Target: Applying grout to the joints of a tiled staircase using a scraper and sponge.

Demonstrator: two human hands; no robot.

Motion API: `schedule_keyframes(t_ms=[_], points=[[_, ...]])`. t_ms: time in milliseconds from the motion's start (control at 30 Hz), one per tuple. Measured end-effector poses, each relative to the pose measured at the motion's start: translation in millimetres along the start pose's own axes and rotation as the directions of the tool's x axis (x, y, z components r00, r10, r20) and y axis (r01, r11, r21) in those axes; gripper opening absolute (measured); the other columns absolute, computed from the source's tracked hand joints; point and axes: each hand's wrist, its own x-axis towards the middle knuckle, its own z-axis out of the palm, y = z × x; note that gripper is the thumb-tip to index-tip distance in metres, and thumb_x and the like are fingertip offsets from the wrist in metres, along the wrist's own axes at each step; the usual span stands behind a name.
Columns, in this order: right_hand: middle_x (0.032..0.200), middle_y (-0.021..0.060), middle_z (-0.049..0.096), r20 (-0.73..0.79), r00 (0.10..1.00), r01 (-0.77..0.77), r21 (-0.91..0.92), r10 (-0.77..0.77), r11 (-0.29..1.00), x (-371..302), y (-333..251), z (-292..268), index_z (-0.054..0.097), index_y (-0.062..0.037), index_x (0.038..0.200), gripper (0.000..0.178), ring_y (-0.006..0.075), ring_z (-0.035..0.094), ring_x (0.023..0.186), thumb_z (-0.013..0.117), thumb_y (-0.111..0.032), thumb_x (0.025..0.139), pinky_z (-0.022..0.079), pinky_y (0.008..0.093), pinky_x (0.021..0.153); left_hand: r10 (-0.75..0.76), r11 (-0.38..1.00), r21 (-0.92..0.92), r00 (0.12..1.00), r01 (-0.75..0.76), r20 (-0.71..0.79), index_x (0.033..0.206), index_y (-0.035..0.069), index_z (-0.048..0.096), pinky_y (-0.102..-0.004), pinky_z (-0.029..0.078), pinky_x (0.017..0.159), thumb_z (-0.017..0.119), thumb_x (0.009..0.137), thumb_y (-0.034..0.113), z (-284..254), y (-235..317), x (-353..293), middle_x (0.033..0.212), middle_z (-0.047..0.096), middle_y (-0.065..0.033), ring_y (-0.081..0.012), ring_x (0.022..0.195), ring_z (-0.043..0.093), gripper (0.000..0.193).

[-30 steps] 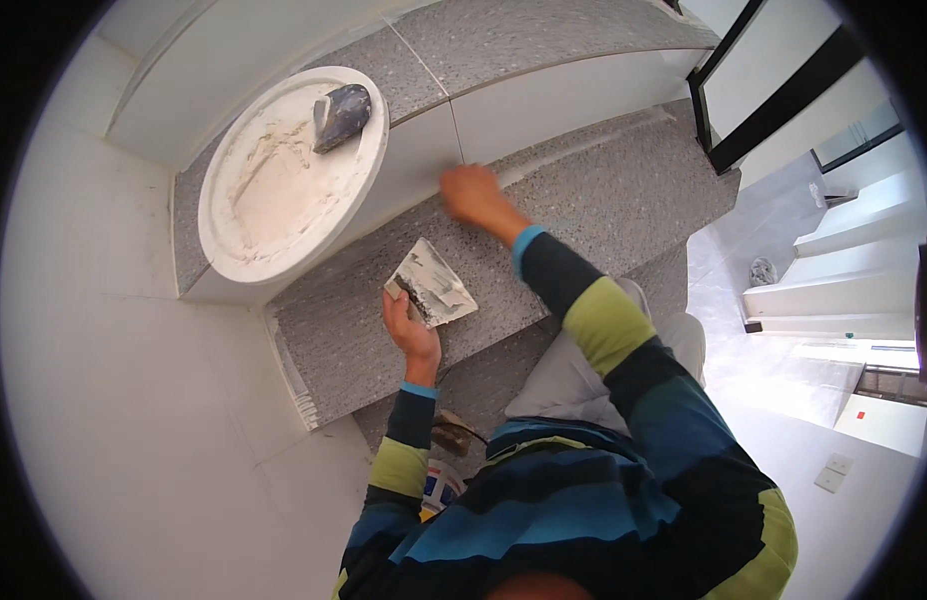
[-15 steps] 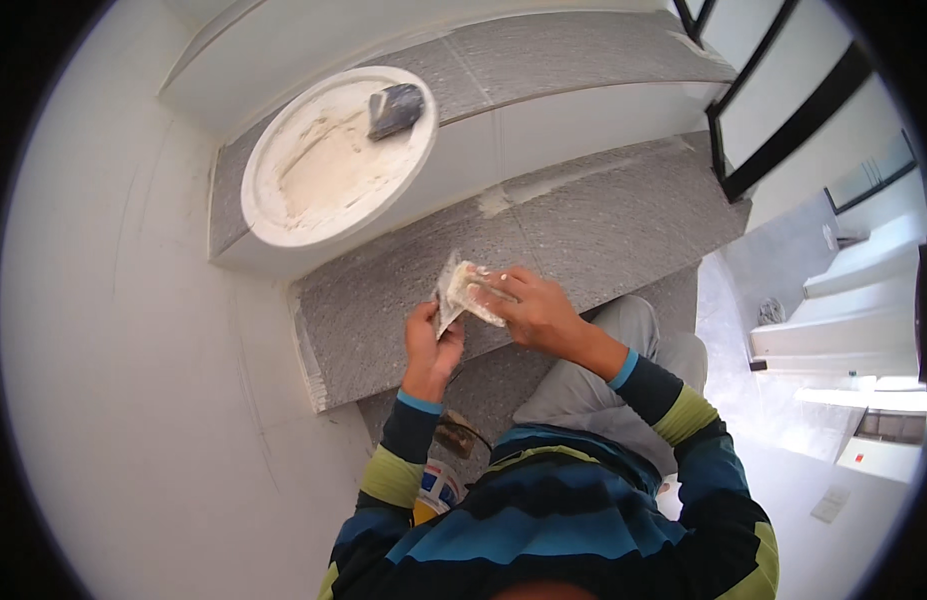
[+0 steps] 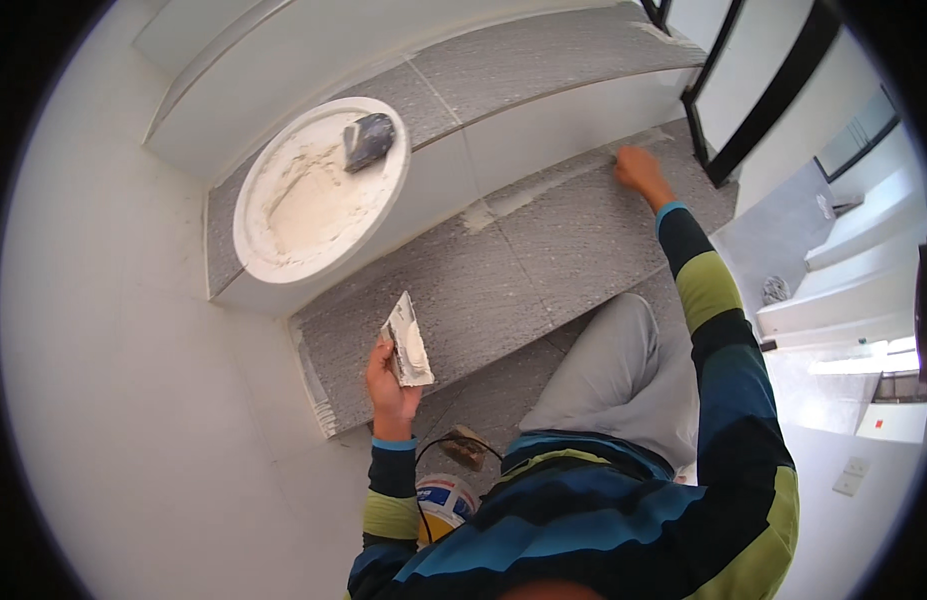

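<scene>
My left hand (image 3: 391, 388) grips a thin, flat, pale plate (image 3: 407, 340) by its lower left edge. White paste is smeared over its face, and it is held tilted above the near grey stair tread (image 3: 573, 240). My right hand (image 3: 643, 172) is stretched out to the far right of that tread, at the back edge by the white riser. Its fingers are curled together and point down; what they hold, if anything, is hidden. A pale, smeared strip (image 3: 528, 190) runs along the tread's back edge, left of my right hand.
On the step above, at left, stands a round white basin (image 3: 253, 230) of pale powder with a dark, dusty block-like thing (image 3: 369, 142) in it. Black railing (image 3: 763, 100) bounds the right. Below are a bucket (image 3: 446, 505), a brownish block (image 3: 463, 450) and a black cable.
My right hand has left the plate and reached out to the far right of the tread. The plate in my left hand has moved left and slightly down.
</scene>
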Motion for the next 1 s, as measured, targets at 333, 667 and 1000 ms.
schedule_keyframes(t_ms=[333,667,1000], points=[[0.072,0.0143,0.061,-0.056,0.808,0.57,0.32,-0.586,0.757,-66.5,-248.9,-11.3,0.064,-0.0031,0.069,0.009,0.0305,0.058,0.074,0.056,-0.008,0.066,0.046,0.0411,0.071,0.106,0.991,0.102,0.957,-0.081,-0.271,0.089,0.01,0.053,-0.0223,0.037,0.038,0.044,0.085,0.02,25.2,7.0,-14.7,0.058,0.05,0.0012,-0.0098,0.045,0.045,0.014],[0.078,0.008,0.062,0.201,0.504,0.863,-0.077,-0.84,0.499,-47.2,-175.1,-49.8,0.065,-0.0067,0.071,0.009,0.0245,0.056,0.081,0.057,-0.006,0.067,0.044,0.0354,0.076,-0.053,0.999,-0.005,0.972,0.053,-0.227,0.11,0.0,0.049,-0.0327,0.05,0.075,0.041,0.085,0.015,3.5,-19.1,-3.1,0.101,0.059,-0.0096,-0.02,0.087,0.06,0.031],[0.105,0.0105,0.055,-0.379,0.71,0.695,0.513,-0.593,0.504,-167.1,-169.3,-76.4,0.06,-0.0097,0.104,0.04,0.028,0.054,0.096,0.056,0.004,0.066,0.048,0.0367,0.072,-0.185,0.971,-0.194,0.949,0.137,-0.256,0.096,-0.003,0.05,-0.0181,0.047,0.044,0.042,0.085,0.011,52.6,-43.5,35.0,0.084,0.057,-0.0089,-0.0137,0.063,0.058,0.019]])
